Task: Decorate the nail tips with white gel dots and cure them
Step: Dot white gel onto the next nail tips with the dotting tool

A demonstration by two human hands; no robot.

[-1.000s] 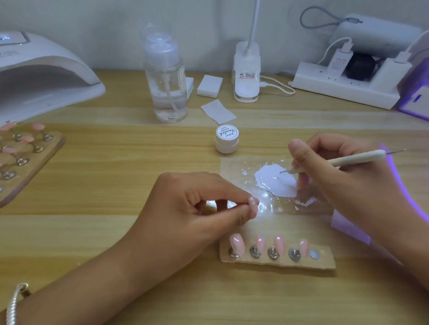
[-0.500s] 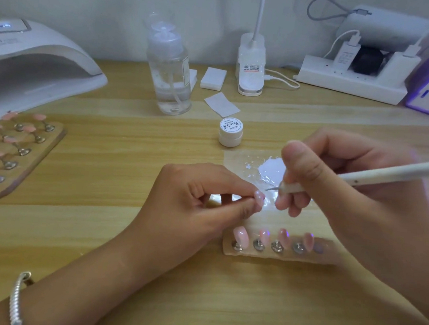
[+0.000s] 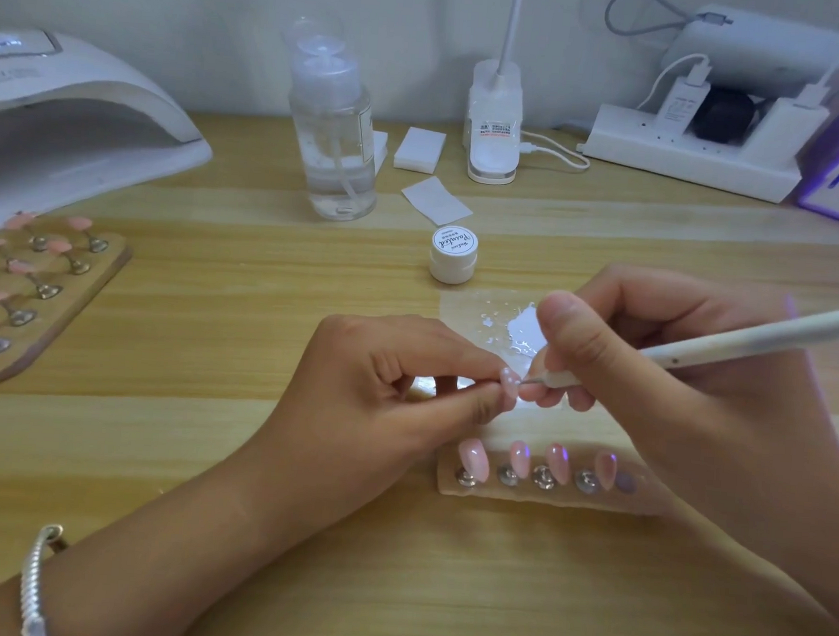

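At the centre of the wooden table (image 3: 194, 525), the dotting step is in hand. The left hand (image 3: 392, 395) pinches one pink nail tip (image 3: 509, 381) between thumb and forefinger, with the other fingers curled beneath. The tip faces upward and already carries a few white dots. The right hand (image 3: 651, 383) grips the dotting tool (image 3: 753, 338) pen-fashion, fingers curled round its white shaft. The fine metal point stands at the surface of the held tip; actual contact cannot be confirmed.

Supply and storage positions:
- A clear palette sheet (image 3: 463, 306) with a puddle of white gel (image 3: 523, 331) lies just behind the hands.
- A closed gel jar (image 3: 453, 254) stands just beyond the sheet.
- A holder strip (image 3: 544, 495) lies near the person and bears four pink tips (image 3: 518, 458) on metal studs. The position at its right end is vacant. No dots can be made out on these four.
- A curing lamp (image 3: 74, 110) stands at far left, mouth open toward the work.

Assessment: the task appears to be early, with one tip partly dotted, four waiting and curing not yet done. The next move calls for a light, straight touch of the point at each new dot site. Reload from the puddle when the point runs dry. The left-hand pinch must stay clear of the wet gel, which would probably smear until cured.
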